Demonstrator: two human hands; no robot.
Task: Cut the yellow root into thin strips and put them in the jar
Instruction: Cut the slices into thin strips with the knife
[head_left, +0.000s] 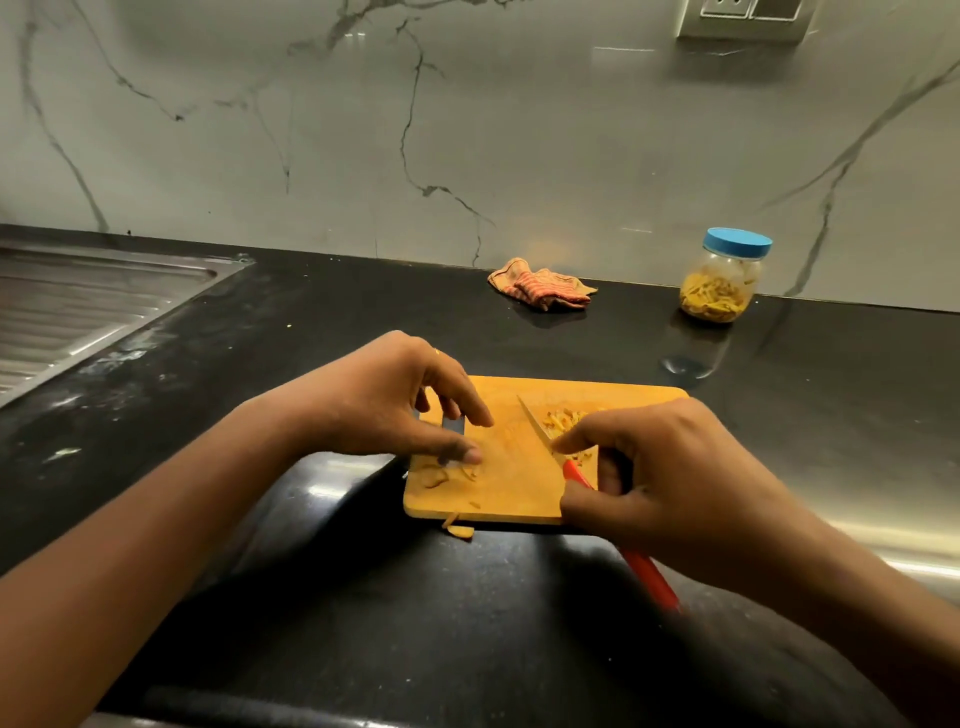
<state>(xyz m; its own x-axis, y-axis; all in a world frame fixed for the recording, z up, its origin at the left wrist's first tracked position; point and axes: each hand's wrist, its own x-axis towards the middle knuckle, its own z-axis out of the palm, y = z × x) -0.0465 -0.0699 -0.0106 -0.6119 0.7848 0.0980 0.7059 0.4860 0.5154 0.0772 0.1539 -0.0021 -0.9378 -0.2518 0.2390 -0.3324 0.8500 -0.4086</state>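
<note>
Black stone tabletop (363, 597) fills the lower frame, with one yellow scrap (460, 530) lying just off the near edge of the wooden cutting board (509, 483). At centre, the hands work apart. The left hand (384, 405) hovers with loosely spread fingers, its thumb tip by a few root pieces (441, 475) at the board's left. The right hand (670, 467) grips a red-handled knife (540, 431), blade angled toward a small heap of cut strips (563, 418).

The task looks well along. The jar (722, 280) stands at upper right, well apart from the board, already partly filled with yellow strips, and its blue lid (737, 241) is on. What I judge is left is slicing the last pieces, opening the jar and moving the heap across.

Beyond, a striped cloth (543, 288) lies crumpled by the veined marble wall (467, 130). A steel drainboard (78, 312) sits at far left and a socket (748, 15) at the top right.
</note>
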